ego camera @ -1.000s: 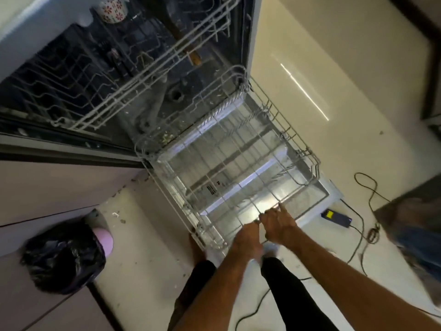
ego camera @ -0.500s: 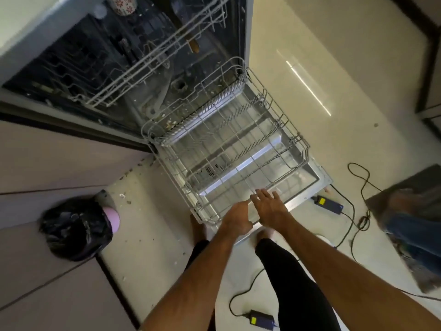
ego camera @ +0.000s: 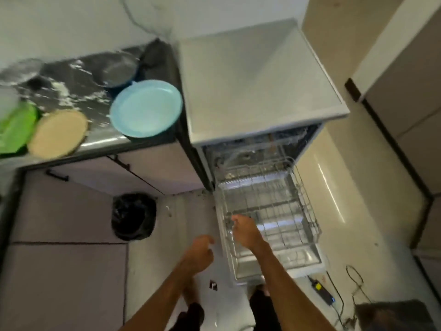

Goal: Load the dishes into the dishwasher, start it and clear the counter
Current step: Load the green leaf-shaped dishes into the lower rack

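1. Dishes not yet loaded: blue plate (ego camera: 146, 108), round wooden board (ego camera: 58, 133), green item (ego camera: 14, 127), grey pan (ego camera: 117, 70), all on bench (ego camera: 76, 87), 10 o'clock from lower rack (ego camera: 307, 206).
2. Dishwasher (ego camera: 257, 91) open, door (ego camera: 307, 259) down, rack pulled out over it.
3. Left grip (ego camera: 199, 253) loosely curled, empty, at 9 o'clock of rack's near corner.
4. Right grip (ego camera: 245, 231) relaxed over that corner, pinching nothing; contact with wire unclear.
5. Risk: plate and board close to bench front edge, likely knocked off by a rushed reach.
6. Risk: tripping on lowered door, or on cables (ego camera: 353, 283) and charger (ego camera: 322, 291) at rack's 5 o'clock.
7. Rack: no dishes visible.
8. Pan contents too blurred.
9. Black bin bag (ego camera: 133, 216) at rack's 9 o'clock, contents hidden.
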`<state>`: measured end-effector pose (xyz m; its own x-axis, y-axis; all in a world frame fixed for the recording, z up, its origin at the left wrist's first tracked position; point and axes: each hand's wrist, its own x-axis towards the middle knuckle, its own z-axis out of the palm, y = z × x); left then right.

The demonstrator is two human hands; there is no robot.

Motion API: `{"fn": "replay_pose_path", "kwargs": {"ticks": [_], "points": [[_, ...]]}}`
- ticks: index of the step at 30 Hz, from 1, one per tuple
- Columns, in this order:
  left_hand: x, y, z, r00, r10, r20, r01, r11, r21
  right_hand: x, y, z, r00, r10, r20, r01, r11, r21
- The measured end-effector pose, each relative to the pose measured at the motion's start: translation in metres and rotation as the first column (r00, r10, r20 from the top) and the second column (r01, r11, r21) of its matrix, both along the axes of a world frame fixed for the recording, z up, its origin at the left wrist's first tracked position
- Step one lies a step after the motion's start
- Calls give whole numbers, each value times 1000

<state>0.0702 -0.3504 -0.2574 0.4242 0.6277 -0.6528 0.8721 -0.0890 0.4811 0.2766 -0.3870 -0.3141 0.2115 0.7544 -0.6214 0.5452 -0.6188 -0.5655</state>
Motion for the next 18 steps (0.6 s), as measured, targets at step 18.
{"fn": "replay_pose_path", "kwargs": {"ticks": [18], "points": [[-357,156,193,870,363,335,-474,804,359,-294,206,268,935,326,136,-353,861,365]]}}
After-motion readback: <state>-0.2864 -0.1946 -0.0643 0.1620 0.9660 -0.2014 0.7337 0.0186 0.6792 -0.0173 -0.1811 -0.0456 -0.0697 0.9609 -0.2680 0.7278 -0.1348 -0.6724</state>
